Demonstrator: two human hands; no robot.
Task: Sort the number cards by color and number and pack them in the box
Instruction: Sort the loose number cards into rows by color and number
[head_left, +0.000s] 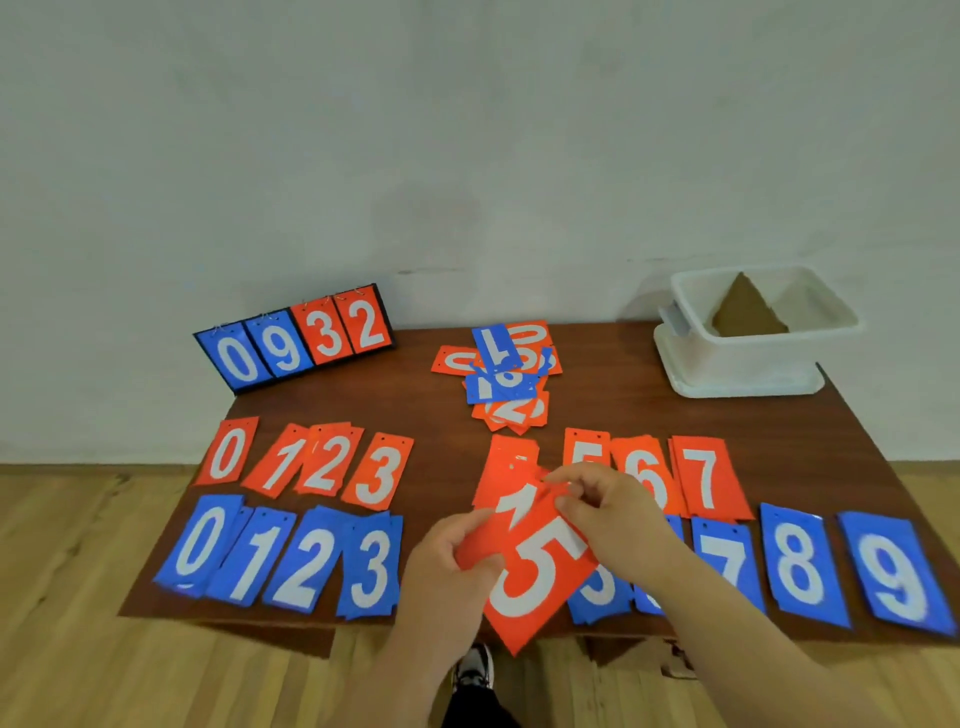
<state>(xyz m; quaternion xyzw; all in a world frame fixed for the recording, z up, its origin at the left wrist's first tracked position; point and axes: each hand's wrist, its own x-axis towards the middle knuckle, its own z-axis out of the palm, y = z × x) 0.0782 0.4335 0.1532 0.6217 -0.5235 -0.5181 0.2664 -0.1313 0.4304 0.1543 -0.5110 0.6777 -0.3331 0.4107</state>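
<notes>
- left hand (447, 566), over the near edge of the table (431, 408): bare.
- right hand (608, 514), over the same near edge: bare too; nails too blurred to read.
- left forearm (410, 670) and right forearm (753, 639), out past the table's near edge: bare from wrist to frame edge.
- sneaker (474, 670), just below the table's near edge: black upper, white panels, pale laces; fine detail blurred.
- trouser leg (470, 714), behind the sneaker, farther from the table: plain black fabric.

On the table (623, 410), two card rows (322, 465) lie in front, a loose pile (501, 374) behind, box (748, 358) back-right, scoreboard (296, 340) back-left.
</notes>
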